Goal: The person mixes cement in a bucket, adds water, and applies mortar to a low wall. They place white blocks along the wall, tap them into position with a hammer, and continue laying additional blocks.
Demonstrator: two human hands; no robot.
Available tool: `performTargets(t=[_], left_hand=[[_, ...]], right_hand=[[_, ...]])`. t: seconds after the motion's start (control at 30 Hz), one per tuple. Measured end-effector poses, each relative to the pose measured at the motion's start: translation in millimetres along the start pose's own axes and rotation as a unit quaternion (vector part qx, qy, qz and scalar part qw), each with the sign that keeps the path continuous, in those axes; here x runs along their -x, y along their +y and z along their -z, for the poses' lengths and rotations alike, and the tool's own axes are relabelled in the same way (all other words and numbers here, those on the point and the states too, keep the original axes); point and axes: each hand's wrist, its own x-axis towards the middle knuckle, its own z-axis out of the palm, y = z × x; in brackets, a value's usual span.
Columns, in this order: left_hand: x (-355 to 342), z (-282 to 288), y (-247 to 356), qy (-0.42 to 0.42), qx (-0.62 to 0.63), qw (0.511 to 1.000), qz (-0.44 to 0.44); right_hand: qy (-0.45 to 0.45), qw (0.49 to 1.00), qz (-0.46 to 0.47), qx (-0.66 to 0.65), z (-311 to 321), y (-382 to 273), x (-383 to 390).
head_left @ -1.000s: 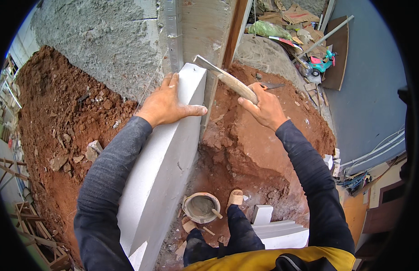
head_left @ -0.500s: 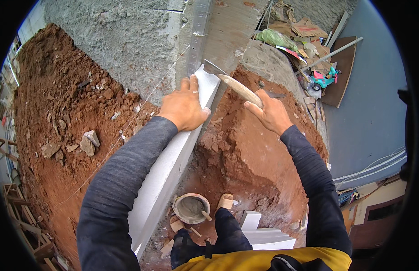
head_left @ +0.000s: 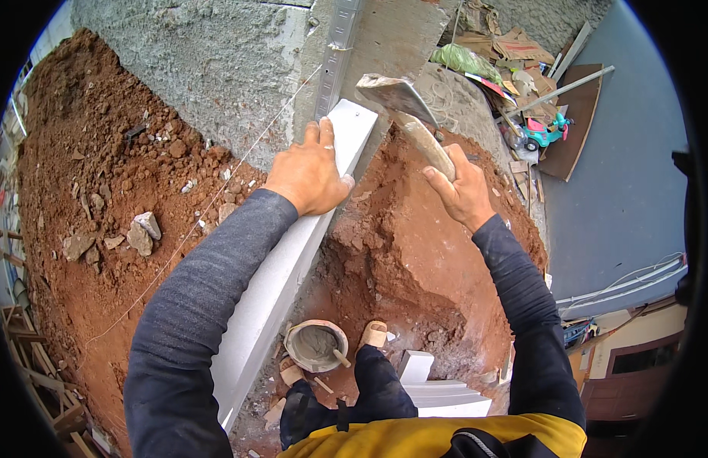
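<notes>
My left hand [head_left: 309, 172] lies across the far end of a long white block wall [head_left: 274, 294], fingers stretched along the top and thumb over its right side, gripping the end block [head_left: 355, 126]. That end stands against a grey column, beside a perforated metal strip [head_left: 338, 46]. My right hand [head_left: 464, 191] is closed round the wooden handle of a tool with a broad flat metal blade [head_left: 403, 97]. The blade is raised to the right of the block's end, apart from it.
A bucket [head_left: 288, 345] of grey mortar stands by my feet, a wooden handle sticking out. White blocks [head_left: 449, 397] lie right of my legs. A string [head_left: 205, 210] crosses the reddish soil [head_left: 79, 160]. Cardboard, a pole and a turquoise toy vehicle [head_left: 547, 133] are at the far right.
My right hand has lifted and turned the tool, so its blade is away from the block and shows its broad face. The block's far end now shows a flat top. My left hand stays on it.
</notes>
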Motion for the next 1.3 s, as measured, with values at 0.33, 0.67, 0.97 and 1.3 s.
performTargets(t=[0.33, 0.67, 0.97, 1.3], left_hand=[[1.7, 0.5, 0.7, 0.015, 0.005, 1.0, -0.006], [0.4, 0.4, 0.8, 0.01, 0.003, 1.0, 0.0], [0.3, -1.5, -0.5, 0.024, 0.001, 1.0, -0.004], [0.4, 3.1, 2.6, -0.006, -0.003, 1.0, 0.009]], right_hand=[[-0.029, 0.999, -0.003, 0.046, 9.4, 0.6, -21.3], [-0.048, 0.996, 0.004, 0.072, 18.2, 4.0, -29.3], [-0.069, 0.992, 0.004, 0.11, 21.8, 5.7, -35.2], [-0.077, 0.992, -0.005, 0.096, 25.5, 5.9, -36.2]])
